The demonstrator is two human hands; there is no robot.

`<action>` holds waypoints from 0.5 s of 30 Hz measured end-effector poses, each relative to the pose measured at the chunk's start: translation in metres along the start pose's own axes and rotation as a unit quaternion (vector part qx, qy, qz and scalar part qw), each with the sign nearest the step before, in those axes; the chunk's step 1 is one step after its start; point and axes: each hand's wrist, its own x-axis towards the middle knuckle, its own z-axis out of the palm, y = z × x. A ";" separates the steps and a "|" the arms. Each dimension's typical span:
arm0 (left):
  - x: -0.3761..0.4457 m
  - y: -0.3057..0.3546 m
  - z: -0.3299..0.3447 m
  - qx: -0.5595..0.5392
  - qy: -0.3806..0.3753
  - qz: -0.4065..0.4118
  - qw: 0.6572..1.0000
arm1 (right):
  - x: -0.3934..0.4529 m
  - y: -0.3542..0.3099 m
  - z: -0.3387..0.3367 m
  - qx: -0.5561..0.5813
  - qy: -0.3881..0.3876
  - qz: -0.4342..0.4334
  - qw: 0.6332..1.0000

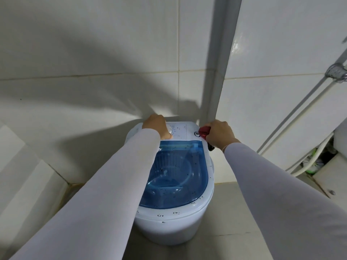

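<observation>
We see a small white plastic washing machine (169,228) with a blue see-through lid (180,177). It stands on the floor in the corner of a room with pale tiled walls (93,53). Many small dark specks lie on its lid and rim. A thick white vertical pipe (223,53) runs down the corner just behind the machine. On the right wall two thin white hoses (293,117) go down from a shiny metal fitting (337,72).

The left hand (156,126) lies on the white control panel (180,131) at the back of the machine. Its fingers are curled around the white round plastic dial (170,131) and cover most of it. The right hand (220,135) is at the back right corner of the machine, just beside a small round grey button (197,133). Its fingers are closed tightly around a small red plastic part (204,131). A black piece (211,147) shows under this hand; we cannot tell what it is.
</observation>
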 end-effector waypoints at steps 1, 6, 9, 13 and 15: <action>0.000 0.000 0.000 0.005 0.001 0.001 1.000 | -0.003 0.000 0.000 0.001 -0.003 0.000 1.000; -0.004 0.001 0.002 0.003 0.010 -0.003 1.000 | -0.016 -0.004 -0.003 -0.017 -0.018 -0.021 0.999; -0.008 0.002 0.002 -0.013 0.005 -0.005 1.000 | -0.024 -0.005 -0.006 -0.023 -0.023 -0.035 0.999; -0.017 -0.001 0.007 -0.064 0.010 0.001 0.998 | -0.034 -0.005 -0.007 -0.039 -0.035 -0.054 0.997; -0.022 -0.004 0.012 -0.087 0.028 0.008 0.996 | -0.039 -0.003 -0.007 -0.033 -0.041 -0.054 0.997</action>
